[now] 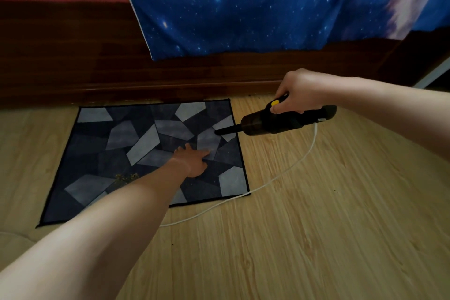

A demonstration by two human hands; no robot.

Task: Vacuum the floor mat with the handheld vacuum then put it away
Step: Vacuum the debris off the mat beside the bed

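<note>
A grey and dark-blue patchwork floor mat (pixel 121 143) lies on the wood floor against the bed base. My left hand (pixel 193 159) presses flat on the mat's right half, fingers straight. My right hand (pixel 295 91) grips the black handheld vacuum (pixel 280 120) by its handle, thumb near the yellow button. The vacuum's narrow nozzle (pixel 225 131) points left and touches the mat near its right edge. A small patch of yellowish crumbs (pixel 126 176) lies on the mat beside my left forearm.
A white cord (pixel 275 179) runs from the vacuum's rear across the floor and past the mat's front right corner. A dark wooden bed base (pixel 97 75) rises behind the mat, with a blue starry sheet (pixel 243 7) hanging over it. Small specks dot the floor.
</note>
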